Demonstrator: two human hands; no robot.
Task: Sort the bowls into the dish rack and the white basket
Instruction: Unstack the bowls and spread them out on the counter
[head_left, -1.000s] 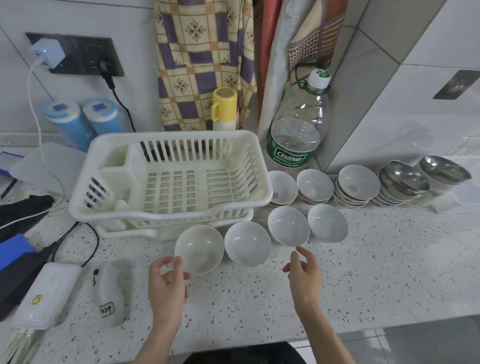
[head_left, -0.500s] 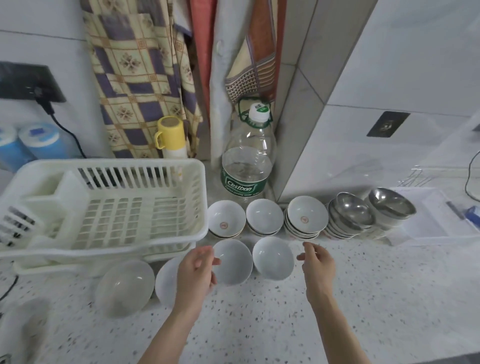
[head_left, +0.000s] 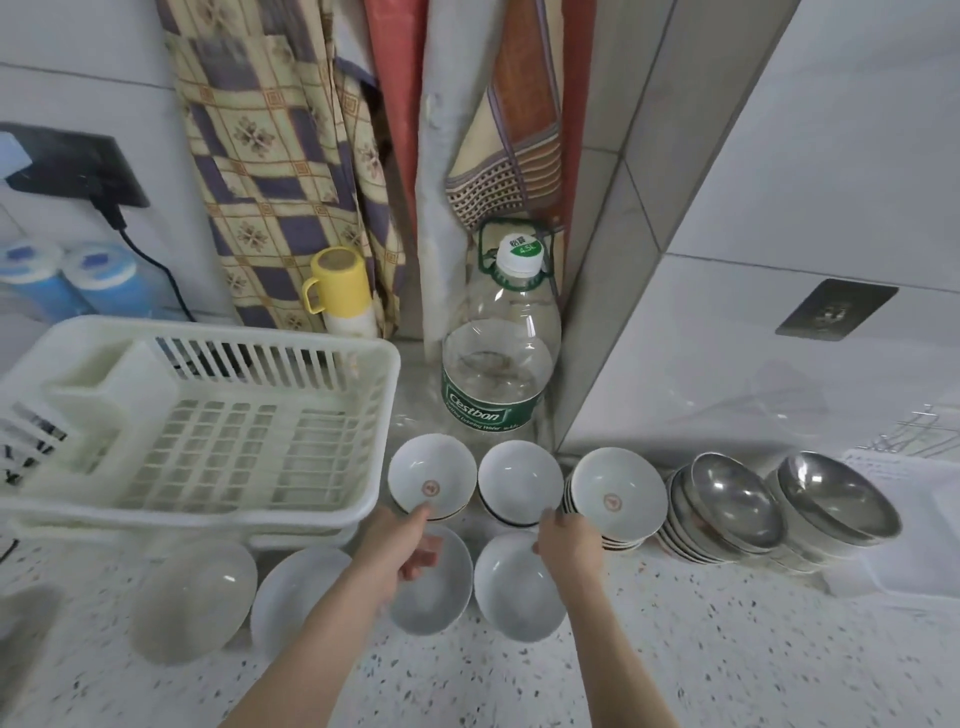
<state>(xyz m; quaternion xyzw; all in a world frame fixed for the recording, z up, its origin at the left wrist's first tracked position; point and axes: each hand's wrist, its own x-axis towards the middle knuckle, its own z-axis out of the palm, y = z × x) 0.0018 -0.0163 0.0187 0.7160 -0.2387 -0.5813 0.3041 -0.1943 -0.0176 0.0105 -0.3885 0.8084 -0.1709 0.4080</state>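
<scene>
Low in the frame, four white bowls (head_left: 519, 592) lie in a row on the speckled counter (head_left: 727, 649); above the two right ones both arms reach in, the left hand (head_left: 402, 540) with fingers curled at the near rim of the leftmost bowl stack (head_left: 432, 475), the right hand (head_left: 569, 540) curled at the rim between the middle and right stacks, though whether either truly grips I cannot tell. Further back, steel bowls (head_left: 737, 499) sit at right, the white dish rack (head_left: 208, 415) at left, and a water bottle (head_left: 498, 364) behind.
</scene>
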